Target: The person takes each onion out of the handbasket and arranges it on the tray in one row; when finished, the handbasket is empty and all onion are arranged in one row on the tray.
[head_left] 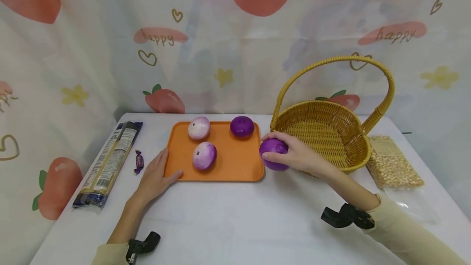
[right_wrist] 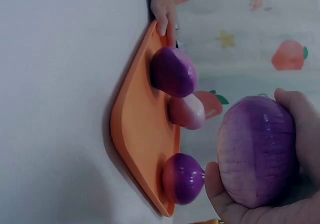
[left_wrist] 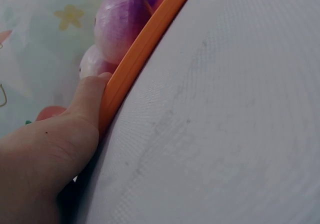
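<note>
My right hand (head_left: pixel 294 152) grips a purple onion (head_left: pixel 273 154) between thumb and fingers, raised by the tray's right edge. In the right wrist view this onion (right_wrist: pixel 257 151) looks large, paler on one side. An orange tray (head_left: pixel 235 175) lies on the table with a dark purple onion (head_left: pixel 242 126) at its back right. Toward its left are a whitish onion (head_left: pixel 199 128) and a white-and-purple onion (head_left: pixel 204 156). My left hand (head_left: pixel 156 177) rests at the tray's front left corner, fingers straight along the left side, thumb over the front rim.
A wicker basket (head_left: pixel 320 134) with a tall handle stands right of the tray. Beyond it lies a bag of pale grains (head_left: pixel 395 167). On the left are a long noodle-like packet (head_left: pixel 108 162) and a purple wrapped candy (head_left: pixel 138 162). A printed curtain (head_left: pixel 220 52) hangs behind the table.
</note>
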A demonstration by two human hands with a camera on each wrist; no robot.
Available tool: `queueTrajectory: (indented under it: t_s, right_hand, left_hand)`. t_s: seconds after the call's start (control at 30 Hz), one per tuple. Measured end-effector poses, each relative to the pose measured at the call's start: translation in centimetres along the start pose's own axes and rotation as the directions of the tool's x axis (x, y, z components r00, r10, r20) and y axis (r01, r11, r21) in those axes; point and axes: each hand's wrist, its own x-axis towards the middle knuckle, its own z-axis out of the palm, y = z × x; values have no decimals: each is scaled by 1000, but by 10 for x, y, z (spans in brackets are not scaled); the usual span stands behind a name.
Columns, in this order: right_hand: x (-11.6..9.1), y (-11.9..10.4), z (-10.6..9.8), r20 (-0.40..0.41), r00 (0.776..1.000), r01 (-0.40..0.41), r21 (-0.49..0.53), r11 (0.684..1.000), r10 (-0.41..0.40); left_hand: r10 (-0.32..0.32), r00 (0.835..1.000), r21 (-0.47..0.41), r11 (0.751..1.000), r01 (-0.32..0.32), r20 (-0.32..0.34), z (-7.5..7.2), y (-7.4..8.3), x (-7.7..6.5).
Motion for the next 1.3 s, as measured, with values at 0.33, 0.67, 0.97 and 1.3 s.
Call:
queueTrajectory:
  t_s: [0.33,0.67,0.97,1.3]
  right_hand:
    - [16,6,15,33,996,77,-9,997,-77]
    - [27,11,30,63,997,43,-19,999,-42]
    - [39,17,45,24,999,-27,16,1000,27]
    - [51,20,56,-9,999,-37,-94,995,37]
  left_hand:
    - [4,1000,1,1000,-4,-2,0,1,1]
    - [6,1000,-3,1000,-6,-4,4,1,-1]
    - [9,1000,-1,1000,-9,-11,1,1,0]
    - [11,1000,11,1000,-11,-13,1,0,1]
